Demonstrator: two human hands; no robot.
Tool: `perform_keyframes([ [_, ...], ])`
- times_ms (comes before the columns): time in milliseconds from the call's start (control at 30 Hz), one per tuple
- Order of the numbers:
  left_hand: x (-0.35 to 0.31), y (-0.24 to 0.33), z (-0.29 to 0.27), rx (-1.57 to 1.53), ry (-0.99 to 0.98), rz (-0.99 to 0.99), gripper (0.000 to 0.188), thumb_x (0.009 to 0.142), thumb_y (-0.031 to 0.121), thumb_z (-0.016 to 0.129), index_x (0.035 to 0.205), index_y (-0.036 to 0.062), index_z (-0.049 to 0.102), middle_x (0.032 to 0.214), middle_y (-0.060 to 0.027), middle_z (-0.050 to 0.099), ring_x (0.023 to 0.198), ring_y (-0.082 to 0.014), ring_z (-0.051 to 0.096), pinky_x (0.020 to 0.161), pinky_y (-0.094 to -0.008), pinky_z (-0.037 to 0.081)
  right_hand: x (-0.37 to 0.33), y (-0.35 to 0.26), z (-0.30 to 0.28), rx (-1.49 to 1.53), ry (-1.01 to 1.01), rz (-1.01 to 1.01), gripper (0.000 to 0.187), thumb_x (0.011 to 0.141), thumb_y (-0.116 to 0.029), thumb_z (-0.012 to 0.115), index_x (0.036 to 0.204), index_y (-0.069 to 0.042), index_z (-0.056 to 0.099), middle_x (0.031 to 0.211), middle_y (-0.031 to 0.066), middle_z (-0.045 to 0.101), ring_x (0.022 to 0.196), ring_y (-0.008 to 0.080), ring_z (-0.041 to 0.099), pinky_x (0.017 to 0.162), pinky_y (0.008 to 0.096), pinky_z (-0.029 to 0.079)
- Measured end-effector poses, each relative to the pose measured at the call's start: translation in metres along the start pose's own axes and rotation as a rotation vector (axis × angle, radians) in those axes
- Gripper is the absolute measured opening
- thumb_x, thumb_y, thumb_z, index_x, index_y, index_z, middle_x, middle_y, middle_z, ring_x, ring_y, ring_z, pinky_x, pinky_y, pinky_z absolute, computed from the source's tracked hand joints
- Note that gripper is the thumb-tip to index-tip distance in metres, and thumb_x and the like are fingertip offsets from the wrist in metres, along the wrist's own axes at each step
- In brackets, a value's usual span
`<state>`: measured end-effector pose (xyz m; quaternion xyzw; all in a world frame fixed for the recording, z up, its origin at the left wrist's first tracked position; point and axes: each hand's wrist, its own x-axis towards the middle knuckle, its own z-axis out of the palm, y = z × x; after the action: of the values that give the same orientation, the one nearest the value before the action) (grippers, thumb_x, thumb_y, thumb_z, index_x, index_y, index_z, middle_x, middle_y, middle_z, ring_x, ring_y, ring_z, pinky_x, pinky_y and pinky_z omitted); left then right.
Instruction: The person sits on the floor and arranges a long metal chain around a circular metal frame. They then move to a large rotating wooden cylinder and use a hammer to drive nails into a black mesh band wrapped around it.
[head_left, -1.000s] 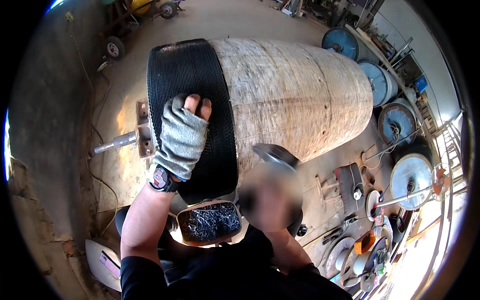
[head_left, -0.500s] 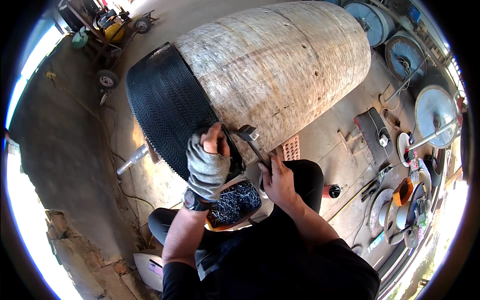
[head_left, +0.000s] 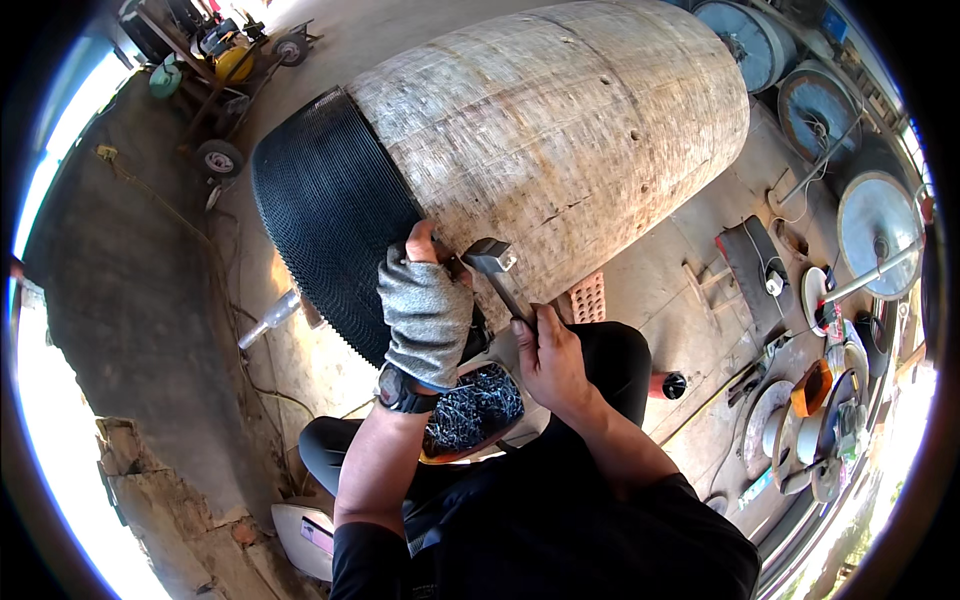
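A large pale wooden roller [head_left: 540, 120] lies across the view, its near left end wrapped in black ridged strip [head_left: 325, 200]. My left hand [head_left: 425, 300], in a grey glove with bare fingertips, is closed at the strip's edge against the wood; what its fingers pinch is too small to tell. Gripped in my right hand [head_left: 553, 360] is a hammer [head_left: 500, 270], its head just right of the left fingertips and apart from them. Below the hands, between my knees, sits a tub of nails [head_left: 475, 410], partly covered by the left wrist.
A metal shaft [head_left: 268, 318] sticks out from the roller's near end. A perforated red brick [head_left: 587, 298] stands under it. A dark cup [head_left: 668, 385] is right of my knee. Discs and reels [head_left: 790, 430] crowd the right side; a wheeled machine [head_left: 230, 75] stands far left.
My left hand has shifted slightly right and up along the strip's edge. The hammer's head has moved a little up and left, staying near the left fingers.
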<state>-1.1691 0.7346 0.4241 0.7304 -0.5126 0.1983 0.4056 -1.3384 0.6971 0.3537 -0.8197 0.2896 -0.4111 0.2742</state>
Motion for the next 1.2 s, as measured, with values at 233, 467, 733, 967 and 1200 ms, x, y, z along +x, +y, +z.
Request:
perform_keyframes([
  [233,0.002,-0.001,0.009,0.087,0.04,0.023,0.065,0.068,0.001,0.078,0.124,-0.0008,0.047,0.08,-0.0085,0.062,0.073,-0.0288,0.062,0.063,-0.0408,0.051,0.016,-0.014,-0.006,-0.116,-0.027,-0.048,0.023,0.095,-0.016,0.061,0.105,0.001,0.05,0.075,0.0205,0.062,0.062,0.0407,0.063,0.053,0.0469,0.051],
  [467,-0.003,0.001,0.009,0.107,0.03,-0.04,0.076,0.069,0.001,0.077,0.135,-0.0023,0.04,0.088,-0.011,0.063,0.084,-0.0311,0.062,0.074,-0.0424,0.051,0.012,-0.02,-0.011,-0.158,-0.05,-0.004,0.02,0.093,-0.015,0.062,0.101,0.0,0.05,0.074,0.0187,0.061,0.061,0.0406,0.063,0.052,0.0475,0.05],
  [733,-0.09,0.011,-0.03,-0.02,-0.189,0.139,0.069,0.069,0.008,0.074,0.133,0.0018,0.05,0.112,-0.0183,0.057,0.093,-0.0351,0.058,0.079,-0.0477,0.046,0.015,-0.02,-0.024,-0.128,0.057,-0.182,0.023,0.092,-0.015,0.063,0.104,0.001,0.051,0.074,0.0176,0.062,0.061,0.0376,0.063,0.052,0.0436,0.05],
  [967,-0.192,-0.021,0.003,0.031,-0.641,0.173,0.022,0.084,0.024,0.064,0.093,0.0041,0.068,0.088,-0.0157,0.064,0.081,-0.0339,0.064,0.069,-0.0459,0.05,0.008,-0.014,-0.028,0.011,0.108,-0.157,0.022,0.093,-0.013,0.06,0.104,0.003,0.051,0.074,0.0172,0.06,0.061,0.0373,0.063,0.057,0.0414,0.052],
  [1200,-0.191,-0.016,0.007,0.195,-0.968,0.104,0.025,0.092,0.019,0.052,0.081,0.002,0.068,0.07,-0.0116,0.064,0.064,-0.0288,0.067,0.054,-0.0402,0.053,0.023,-0.005,-0.015,-0.348,-0.087,-0.145,0.022,0.094,-0.017,0.061,0.104,0.002,0.054,0.074,0.0171,0.062,0.063,0.0384,0.064,0.057,0.0429,0.051],
])
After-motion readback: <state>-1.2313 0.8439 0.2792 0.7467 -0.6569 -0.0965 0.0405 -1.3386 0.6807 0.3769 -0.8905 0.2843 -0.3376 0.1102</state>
